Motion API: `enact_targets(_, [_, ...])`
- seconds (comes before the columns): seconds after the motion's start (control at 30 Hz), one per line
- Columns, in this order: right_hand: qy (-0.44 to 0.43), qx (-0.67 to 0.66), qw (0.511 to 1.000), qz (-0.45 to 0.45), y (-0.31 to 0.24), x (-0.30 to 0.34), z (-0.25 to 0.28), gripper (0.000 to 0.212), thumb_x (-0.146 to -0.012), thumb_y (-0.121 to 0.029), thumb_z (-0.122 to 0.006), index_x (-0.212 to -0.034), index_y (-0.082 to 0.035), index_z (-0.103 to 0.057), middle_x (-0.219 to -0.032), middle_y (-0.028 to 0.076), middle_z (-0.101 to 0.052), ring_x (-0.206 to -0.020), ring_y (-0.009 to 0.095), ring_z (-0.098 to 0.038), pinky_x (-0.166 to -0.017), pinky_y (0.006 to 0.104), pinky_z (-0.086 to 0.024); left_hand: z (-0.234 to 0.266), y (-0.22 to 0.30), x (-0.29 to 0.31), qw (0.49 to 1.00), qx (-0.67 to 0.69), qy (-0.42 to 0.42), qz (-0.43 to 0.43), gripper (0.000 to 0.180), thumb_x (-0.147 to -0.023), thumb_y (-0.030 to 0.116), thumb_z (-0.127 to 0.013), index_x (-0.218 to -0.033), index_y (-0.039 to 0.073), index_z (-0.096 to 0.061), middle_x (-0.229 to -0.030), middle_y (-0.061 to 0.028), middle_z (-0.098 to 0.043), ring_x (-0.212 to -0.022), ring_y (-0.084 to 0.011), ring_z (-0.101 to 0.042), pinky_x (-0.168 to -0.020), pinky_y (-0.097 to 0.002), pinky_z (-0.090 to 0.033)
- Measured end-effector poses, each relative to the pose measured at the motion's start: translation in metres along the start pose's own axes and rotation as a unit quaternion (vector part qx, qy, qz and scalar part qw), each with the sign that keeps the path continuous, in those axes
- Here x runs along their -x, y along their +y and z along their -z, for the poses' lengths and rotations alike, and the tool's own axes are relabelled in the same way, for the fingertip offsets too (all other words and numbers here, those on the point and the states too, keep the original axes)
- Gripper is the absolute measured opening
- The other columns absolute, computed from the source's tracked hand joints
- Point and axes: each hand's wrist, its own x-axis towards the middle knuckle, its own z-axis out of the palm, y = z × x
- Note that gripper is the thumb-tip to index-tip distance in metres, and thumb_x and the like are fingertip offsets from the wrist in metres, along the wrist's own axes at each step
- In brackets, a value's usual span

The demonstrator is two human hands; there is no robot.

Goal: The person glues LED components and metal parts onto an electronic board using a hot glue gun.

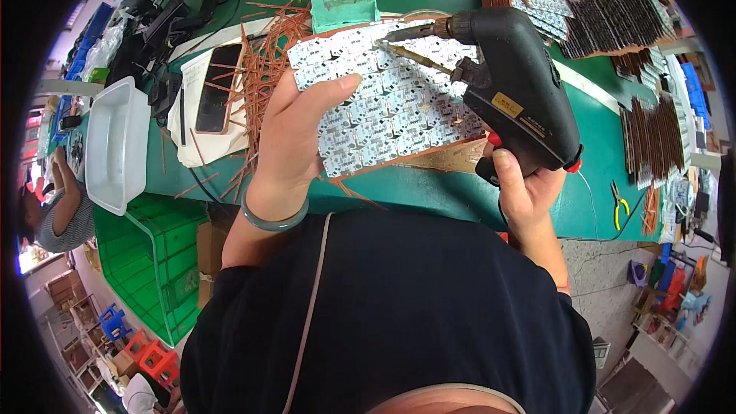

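My left hand [295,126] is closed on the left edge of a white circuit board panel [368,119], its thumb lying across the printed face. Rows of small repeated circuits cover the panel, which is tilted toward me. In my right hand [529,192] is a black pistol-shaped soldering gun [521,84], gripped by its handle near a red trigger. Its long tip and a thin feed tube point left and meet close to the upper middle of the panel. Whether the tip touches the board I cannot tell. The gun's body hides the panel's right end.
Brown strips [268,69] lie heaped left of the panel, beside a phone [218,88] on white paper. Behind stands a turquoise container [343,0]. Stacked board panels [621,15] fill the far right, with yellow-handled pliers [619,207] nearer. A white bin [116,146] and green crate [146,261] are left.
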Motion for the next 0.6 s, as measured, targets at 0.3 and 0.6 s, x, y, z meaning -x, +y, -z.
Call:
enact_targets(0.3, [0.0, 0.022, 1.0, -0.007, 0.0066, 0.0038, 0.0025, 0.053, -0.077, -0.003, -0.062, -0.121, 0.007, -0.035, -0.113, 0.018, -0.05, -0.101, 0.023, -0.052, -0.087, 0.0325, -0.042, 0.0027, 0.0006, -0.0021, 1.0, 0.005, -0.006, 0.014, 0.033, -0.078, 0.001, -0.053, -0.11, -0.004, -0.049, -0.101, -0.013, -0.06, -0.088, -0.0199, -0.06, -0.076, -0.0313, -0.05])
enact_targets(0.6, [0.002, 0.006, 1.0, -0.015, 0.0034, 0.0004, -0.001, 0.053, -0.077, -0.002, -0.061, -0.123, 0.006, -0.035, -0.115, 0.018, -0.049, -0.103, 0.022, -0.051, -0.088, 0.0329, -0.041, 0.0014, -0.0001, -0.0012, 1.0, 0.007, -0.001, 0.009, 0.033, -0.078, 0.001, -0.052, -0.11, -0.005, -0.049, -0.1, -0.0138, -0.06, -0.088, -0.0205, -0.061, -0.075, -0.0319, -0.05])
